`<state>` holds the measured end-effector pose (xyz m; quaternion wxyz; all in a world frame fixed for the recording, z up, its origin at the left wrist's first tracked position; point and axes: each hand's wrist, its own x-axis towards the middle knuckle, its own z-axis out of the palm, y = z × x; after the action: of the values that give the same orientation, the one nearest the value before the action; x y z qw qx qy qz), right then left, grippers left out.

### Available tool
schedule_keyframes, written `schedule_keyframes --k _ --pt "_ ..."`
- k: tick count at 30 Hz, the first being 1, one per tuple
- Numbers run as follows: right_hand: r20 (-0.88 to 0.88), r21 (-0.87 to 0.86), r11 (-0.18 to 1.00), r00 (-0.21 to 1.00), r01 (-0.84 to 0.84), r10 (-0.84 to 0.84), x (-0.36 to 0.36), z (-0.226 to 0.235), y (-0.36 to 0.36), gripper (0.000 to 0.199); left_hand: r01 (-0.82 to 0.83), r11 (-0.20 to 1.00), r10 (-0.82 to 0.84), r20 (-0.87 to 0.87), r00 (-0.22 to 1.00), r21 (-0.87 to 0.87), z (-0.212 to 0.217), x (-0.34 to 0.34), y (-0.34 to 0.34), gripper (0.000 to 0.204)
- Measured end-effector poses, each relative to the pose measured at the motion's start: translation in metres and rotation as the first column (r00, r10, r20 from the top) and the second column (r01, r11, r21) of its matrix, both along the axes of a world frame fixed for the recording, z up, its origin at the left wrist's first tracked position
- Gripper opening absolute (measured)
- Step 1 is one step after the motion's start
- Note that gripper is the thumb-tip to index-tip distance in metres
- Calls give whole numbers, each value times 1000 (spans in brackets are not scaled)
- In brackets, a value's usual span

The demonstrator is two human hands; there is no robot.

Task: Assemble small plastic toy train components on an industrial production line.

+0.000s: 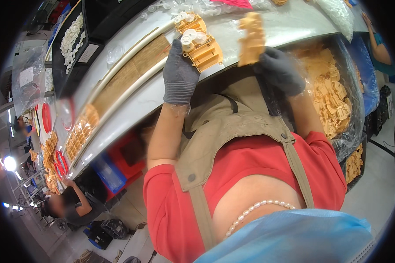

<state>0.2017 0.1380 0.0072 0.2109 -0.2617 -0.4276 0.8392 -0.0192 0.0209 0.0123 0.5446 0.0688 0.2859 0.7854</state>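
From the head camera, the left hand (pixel 180 74), in a grey knit glove, grips the near edge of an orange plastic housing (pixel 200 44) that lies at the rim of the pale tabletop (pixel 131 103); white round gears (pixel 191 35) sit in its upper recesses. The right hand (pixel 280 70), also gloved, is clenched around a second orange moulded part (pixel 251 38), held up clear of the tabletop and just right of the housing, the two not touching. To the right, a clear plastic bag (pixel 335 94) holds a heap of similar orange parts. A strip of ribbed brown matting (pixel 131 72) runs along the tabletop to the left, with more orange pieces (pixel 80 131) lined up farther down, where a co-worker (pixel 70 204) sits.

The step looks like assembly: one piece steadied, the other brought up to it. Joining them would call for turning the raised part to match the housing and lowering it squarely while the left hand keeps the housing from sliding.
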Motion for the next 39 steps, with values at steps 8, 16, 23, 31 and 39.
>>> schedule_keyframes --k 8,16,23,31,39 --pt "273 124 970 947 -208 168 -25 1 -15 31 -49 994 22 -263 964 -93 3 3 -6 41" --pt "358 308 933 931 -186 67 -21 -4 -18 35 4 993 -36 -268 963 -121 2 6 -5 45" --pt "324 325 923 941 -206 95 -25 5 -21 32 67 990 -88 -172 981 -122 8 8 -5 47" --pt "396 344 883 902 -319 172 -27 8 -21 31 121 992 -126 -179 976 -37 -2 15 -6 63" --pt "525 319 861 830 -396 187 -34 9 -11 20 74 995 -98 -444 891 -72 -1 18 -7 50"
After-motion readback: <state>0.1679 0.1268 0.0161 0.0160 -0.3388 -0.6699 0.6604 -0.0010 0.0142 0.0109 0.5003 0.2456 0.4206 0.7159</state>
